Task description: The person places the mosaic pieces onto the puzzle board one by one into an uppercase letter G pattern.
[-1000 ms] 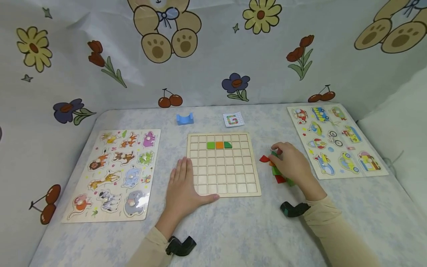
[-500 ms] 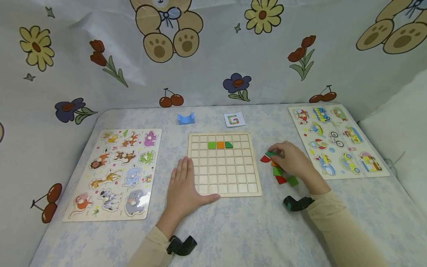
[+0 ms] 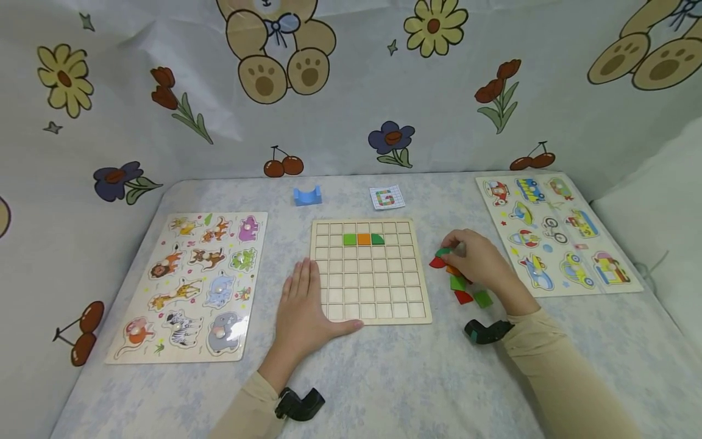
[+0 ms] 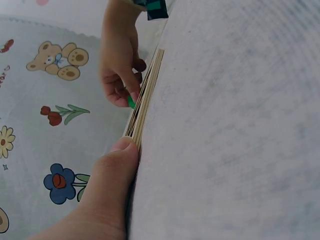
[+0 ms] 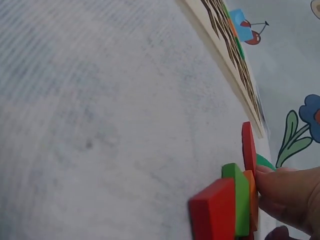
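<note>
the person's right grip (image 3: 473, 261) is pinching a dark green, seemingly rounded block (image 3: 443, 251) between thumb and fingertips, at the far end of a loose cluster on the pale mottled tabletop (image 3: 384, 378), right of the square wooden grid board (image 3: 390, 294); whether the block is touching its neighbours is not showing clearly. for this step, lifting straight up is looking wisest, since a curved-edged red block (image 3: 437, 263) and an orange block (image 5: 253, 200) are lying close by and could be getting dragged along. pinching by the sides would probably be leaving the underside free, and lining the straight edges up with a cell before any lowering would be saving fumbling. the left grip (image 3: 303, 314) is holding nothing, its straight fingers resting along the board's left edge and its thumb along the near edge; keeping that pressure light should be helping to steady the board

the pinched block is showing a deep, cool green, darker than the bright green block (image 3: 457, 283) in the cluster, and is partly hiding behind the fingers. on the board, a dark green tile with one rounded corner (image 3: 377, 239) is sitting beside an orange square tile (image 3: 364, 239), with a bright green square tile (image 3: 350, 239) completing the row
</note>
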Motion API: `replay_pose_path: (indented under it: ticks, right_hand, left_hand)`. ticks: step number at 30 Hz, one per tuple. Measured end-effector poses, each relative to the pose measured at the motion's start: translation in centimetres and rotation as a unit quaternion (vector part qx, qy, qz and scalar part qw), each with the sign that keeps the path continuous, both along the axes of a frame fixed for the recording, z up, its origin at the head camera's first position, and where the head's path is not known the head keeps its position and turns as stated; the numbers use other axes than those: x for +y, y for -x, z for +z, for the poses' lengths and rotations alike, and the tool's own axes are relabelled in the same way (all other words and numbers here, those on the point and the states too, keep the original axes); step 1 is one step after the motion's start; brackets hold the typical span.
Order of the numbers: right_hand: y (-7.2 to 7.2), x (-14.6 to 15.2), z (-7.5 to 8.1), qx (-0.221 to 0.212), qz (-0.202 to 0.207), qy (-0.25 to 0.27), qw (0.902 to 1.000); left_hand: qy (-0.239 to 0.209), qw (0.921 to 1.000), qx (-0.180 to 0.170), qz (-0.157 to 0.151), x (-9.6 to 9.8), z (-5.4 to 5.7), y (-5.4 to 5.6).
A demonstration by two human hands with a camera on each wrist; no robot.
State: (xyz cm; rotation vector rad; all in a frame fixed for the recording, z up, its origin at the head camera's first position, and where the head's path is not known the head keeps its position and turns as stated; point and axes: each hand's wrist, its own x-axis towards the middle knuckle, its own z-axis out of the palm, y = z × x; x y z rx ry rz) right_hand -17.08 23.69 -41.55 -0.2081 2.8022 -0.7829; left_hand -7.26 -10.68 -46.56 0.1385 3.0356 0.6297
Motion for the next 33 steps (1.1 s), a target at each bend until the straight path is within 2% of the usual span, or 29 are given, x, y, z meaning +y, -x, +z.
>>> replay_pose_path:
  ticks: [5,8,11,15,25,33]
  right_hand:
    - [0.4,-0.3,-0.1,-0.007,-0.011,0.037,0.9992]
    - [0.9,-0.9,-0.1,0.007,-0.019,0.057,0.9982]
    - [1.5,-2.0,-0.1,0.027,-0.010,0.076,0.9967]
    - [2.3,-4.5,0.0,0.035,0.007,0.097,0.9947]
    - [3.1,-12.6,0.1,0.014,0.041,0.135,0.9898]
    - [3.5,-16.9,0.0,0.014,0.077,0.136,0.9876]
  left_hand:
    - [0.000,1.0000,0.002,0.000,0.0,-0.1,0.0]
    - [0.000,1.0000,-0.001,0.000,0.0,0.0,0.0]
    - [-0.001,1.0000,-0.003,0.001,0.0,0.1,-0.1]
    - [0.001,1.0000,-0.003,0.002,0.0,0.1,-0.1]
    - [0.010,0.9999,-0.004,-0.001,0.1,0.2,0.0]
    - [0.008,0.9999,0.008,-0.004,-0.1,0.2,-0.1]
